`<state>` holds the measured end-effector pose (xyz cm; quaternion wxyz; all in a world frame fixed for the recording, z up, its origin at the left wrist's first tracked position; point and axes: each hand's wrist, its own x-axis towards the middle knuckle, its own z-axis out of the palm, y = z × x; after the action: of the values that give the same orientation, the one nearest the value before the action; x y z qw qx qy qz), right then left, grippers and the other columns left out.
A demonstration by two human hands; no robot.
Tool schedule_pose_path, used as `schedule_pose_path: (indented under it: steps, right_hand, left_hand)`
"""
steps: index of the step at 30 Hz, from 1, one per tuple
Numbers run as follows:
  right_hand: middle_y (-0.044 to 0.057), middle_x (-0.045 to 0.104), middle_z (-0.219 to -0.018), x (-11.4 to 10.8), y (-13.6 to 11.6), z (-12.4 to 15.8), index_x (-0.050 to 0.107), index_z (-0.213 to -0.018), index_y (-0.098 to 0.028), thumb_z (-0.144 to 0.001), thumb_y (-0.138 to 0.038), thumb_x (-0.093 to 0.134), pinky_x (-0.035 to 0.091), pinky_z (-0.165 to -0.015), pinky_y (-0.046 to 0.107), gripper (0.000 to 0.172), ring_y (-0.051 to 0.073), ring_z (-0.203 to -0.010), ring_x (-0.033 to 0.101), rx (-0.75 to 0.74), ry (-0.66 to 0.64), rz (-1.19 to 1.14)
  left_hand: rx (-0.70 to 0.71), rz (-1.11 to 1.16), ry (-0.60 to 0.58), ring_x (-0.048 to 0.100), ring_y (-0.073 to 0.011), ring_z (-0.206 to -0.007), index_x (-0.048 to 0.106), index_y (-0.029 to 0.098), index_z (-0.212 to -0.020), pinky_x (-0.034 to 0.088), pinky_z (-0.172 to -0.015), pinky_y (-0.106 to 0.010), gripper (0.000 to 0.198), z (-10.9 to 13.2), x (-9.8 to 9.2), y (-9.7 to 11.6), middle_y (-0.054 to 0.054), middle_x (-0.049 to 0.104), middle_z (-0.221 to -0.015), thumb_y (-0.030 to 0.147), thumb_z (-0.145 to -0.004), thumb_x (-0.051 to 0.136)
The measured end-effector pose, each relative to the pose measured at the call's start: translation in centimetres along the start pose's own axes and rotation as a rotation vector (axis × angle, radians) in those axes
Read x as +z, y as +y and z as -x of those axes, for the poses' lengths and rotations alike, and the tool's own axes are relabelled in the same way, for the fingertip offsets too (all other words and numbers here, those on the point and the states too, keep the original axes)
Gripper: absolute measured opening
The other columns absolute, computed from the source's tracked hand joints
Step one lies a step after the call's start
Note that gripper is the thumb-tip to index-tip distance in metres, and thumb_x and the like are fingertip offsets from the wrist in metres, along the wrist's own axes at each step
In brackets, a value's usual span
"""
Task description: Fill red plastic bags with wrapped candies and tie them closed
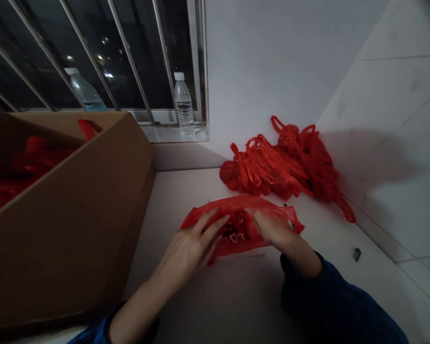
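Observation:
A red plastic bag [247, 246] lies on the white surface in front of me, its mouth spread wide. Inside it show small shiny dark-red items [241, 219] and a piece with pale printed characters [235, 238]. My left hand [197, 239] reaches over the bag's left side, fingers apart and bent at the opening. At the right side of the opening is my right hand [272, 227], its fingertips inside the bag and hidden by red plastic, so its grip is unclear.
A cardboard box [93, 210] holding red bags [39, 157] stands at the left. Filled red bags [279, 162] are heaped against the back wall. Two bottles [184, 105] stand by the barred window. A small dark object [356, 254] lies at the right.

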<state>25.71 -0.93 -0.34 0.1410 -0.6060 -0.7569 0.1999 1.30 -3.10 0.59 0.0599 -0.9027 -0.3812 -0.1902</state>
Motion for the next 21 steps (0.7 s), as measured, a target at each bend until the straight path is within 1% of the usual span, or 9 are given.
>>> schedule_pose_path:
  steps: [3, 6, 9, 11, 12, 14, 16, 19, 21]
  right_hand:
    - [0.009, 0.069, -0.117, -1.3, -1.6, 2.1, 0.063, -0.123, -0.021, -0.095, -0.019, 0.043, 0.05, -0.089, 0.035, 0.034, 0.024, -0.103, 0.065, -0.171, -0.058, 0.01]
    - [0.006, 0.071, -0.107, -3.9, -2.4, 5.9, 0.063, -0.119, -0.027, -0.095, -0.03, 0.05, 0.052, -0.08, 0.03, 0.028, 0.021, -0.092, 0.068, -0.361, 0.035, -0.004]
    - [0.003, 0.069, -0.081, -6.3, -1.7, 8.7, 0.066, -0.096, -0.027, -0.093, -0.042, 0.053, 0.045, -0.053, 0.026, 0.02, 0.016, -0.06, 0.062, -0.283, 0.377, 0.067]
    - [0.004, 0.065, -0.076, -7.0, -0.3, 9.3, 0.062, -0.094, -0.025, -0.088, -0.056, 0.056, 0.04, -0.047, 0.027, 0.032, 0.017, -0.055, 0.058, -0.14, 0.565, 0.172]
    - [0.005, 0.065, -0.077, -7.1, 0.5, 9.2, 0.061, -0.096, -0.024, -0.084, -0.061, 0.058, 0.039, -0.046, 0.027, 0.039, 0.017, -0.055, 0.057, -0.079, 0.597, 0.218]
    - [0.005, 0.065, -0.081, -6.7, 1.9, 8.5, 0.058, -0.097, -0.023, -0.079, -0.066, 0.062, 0.038, -0.046, 0.028, 0.047, 0.018, -0.057, 0.058, -0.034, 0.552, 0.271]
    - [0.004, 0.065, -0.083, -6.2, 2.9, 7.9, 0.057, -0.091, -0.024, -0.078, -0.062, 0.065, 0.038, -0.048, 0.027, 0.041, 0.017, -0.057, 0.058, -0.056, 0.452, 0.287]
    - [0.0, 0.063, -0.076, -6.1, 3.1, 7.9, 0.055, -0.079, -0.025, -0.081, -0.048, 0.065, 0.039, -0.05, 0.028, 0.025, 0.016, -0.055, 0.057, -0.075, 0.36, 0.289]
    - [0.0, 0.062, -0.073, -6.7, 2.9, 8.4, 0.054, -0.075, -0.025, -0.085, -0.041, 0.061, 0.04, -0.051, 0.028, 0.021, 0.016, -0.054, 0.056, -0.065, 0.354, 0.266]
  left_hand:
    - [0.055, 0.009, -0.005, 0.068, -0.0229, -0.097, 0.056, 0.025, -0.132, 0.056, -0.077, -0.035, 0.036, -0.1, -1.0, -0.3, -0.007, 0.065, -0.126, 0.022, -0.097, 0.045]
    - [0.03, -0.035, 0.035, 0.066, -0.0231, -0.087, 0.065, 0.024, -0.115, 0.052, -0.077, -0.038, 0.026, 0.2, -3.3, -0.6, -0.006, 0.071, -0.101, 0.025, -0.097, 0.047]
    - [-0.054, -0.061, 0.056, 0.065, -0.0213, -0.076, 0.067, 0.026, -0.106, 0.049, -0.067, -0.032, 0.021, 1.3, -5.8, -0.9, -0.004, 0.07, -0.089, 0.031, -0.094, 0.051]
    - [-0.086, -0.03, -0.023, 0.066, -0.019, -0.069, 0.067, 0.028, -0.105, 0.045, -0.057, -0.027, 0.019, 2.3, -6.7, -0.9, -0.002, 0.07, -0.087, 0.034, -0.09, 0.058]
    - [-0.093, -0.002, -0.091, 0.066, -0.018, -0.066, 0.066, 0.03, -0.107, 0.044, -0.054, -0.026, 0.021, 2.7, -6.7, -0.8, -0.001, 0.071, -0.087, 0.035, -0.087, 0.061]
    - [-0.094, 0.072, -0.221, 0.067, -0.0173, -0.066, 0.062, 0.032, -0.118, 0.043, -0.053, -0.024, 0.035, 3.4, -6.1, -0.4, 0.0, 0.072, -0.09, 0.033, -0.083, 0.067]
    - [-0.097, 0.144, -0.318, 0.069, -0.0178, -0.07, 0.06, 0.033, -0.119, 0.045, -0.057, -0.024, 0.041, 3.6, -4.9, 0.0, 0.002, 0.073, -0.092, 0.025, -0.079, 0.069]
    - [-0.135, 0.151, -0.402, 0.067, -0.0173, -0.066, 0.065, 0.027, -0.089, 0.041, -0.055, -0.023, 0.021, 3.3, -3.6, 0.4, 0.003, 0.071, -0.078, 0.011, -0.076, 0.064]
    - [-0.148, 0.135, -0.387, 0.064, -0.0161, -0.061, 0.062, 0.024, -0.075, 0.038, -0.053, -0.023, 0.014, 2.7, -3.8, 0.2, 0.002, 0.067, -0.072, 0.01, -0.079, 0.059]
